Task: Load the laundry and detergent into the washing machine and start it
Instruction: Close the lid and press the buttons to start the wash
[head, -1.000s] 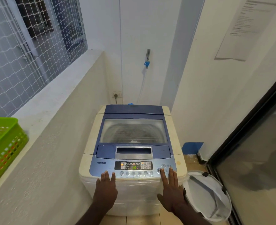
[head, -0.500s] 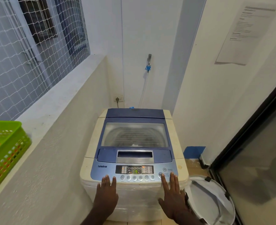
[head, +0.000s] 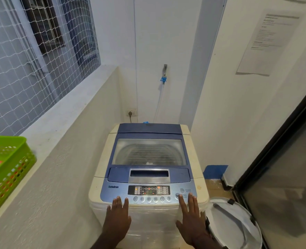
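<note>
A cream top-loading washing machine [head: 101,164] with a blue lid stands below me. Its lid [head: 149,153] is shut and the drum shows dimly through the window. The control panel [head: 148,190] is lit. My left hand [head: 118,218] lies flat on the front edge, fingertips at the panel's left end. My right hand [head: 190,216] lies flat too, its index finger tip on the start/pause button [head: 177,196]. Both hands hold nothing. No laundry or detergent is visible outside the machine.
A green plastic basket [head: 8,169] sits on the white ledge [head: 58,119] to the left, under a netted window. A white laundry hamper [head: 234,225] stands on the floor at the right, beside a dark glass door [head: 283,168]. Tap, hose and wall socket [head: 131,113] are behind the machine.
The view has tilted up a little, so the machine and hands sit lower in frame. Both hands stay flat on the front edge; the right index finger stays by the start button.
</note>
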